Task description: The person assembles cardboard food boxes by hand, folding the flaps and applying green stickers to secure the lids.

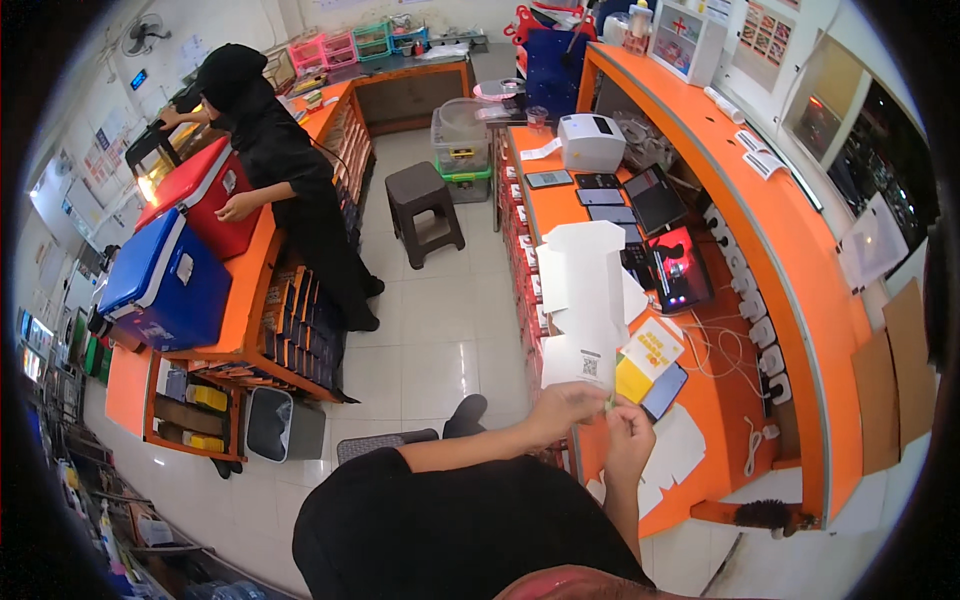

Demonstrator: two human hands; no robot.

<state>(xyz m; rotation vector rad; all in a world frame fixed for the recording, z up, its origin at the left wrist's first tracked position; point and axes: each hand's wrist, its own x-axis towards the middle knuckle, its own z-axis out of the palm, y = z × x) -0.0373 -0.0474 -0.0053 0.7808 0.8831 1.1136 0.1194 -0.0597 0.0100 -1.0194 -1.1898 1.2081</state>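
A flat white card sheet (582,290) with notched flaps and a printed square code reaches over the left edge of the orange desk. At its lower end my left hand (563,408) is closed, fingertips pinched on the sheet's edge. Close beside it, my right hand (630,435) pinches a small yellow-green piece (610,401), too small to name. Both hands' fingertips nearly meet there. Just beyond my right hand lie a yellow-and-white printed card (651,348) and a phone (664,392). More white card (676,450) with a jagged edge rests on the desk beside my right wrist.
Several phones, a dark tablet (680,268), cables (735,360) and a white label printer (592,142) occupy the desk (700,410). A raised orange counter (790,330) curves along the right. Left stand a brown stool (424,205), a bin (285,425), and another person (290,160) beside red and blue coolers (170,285).
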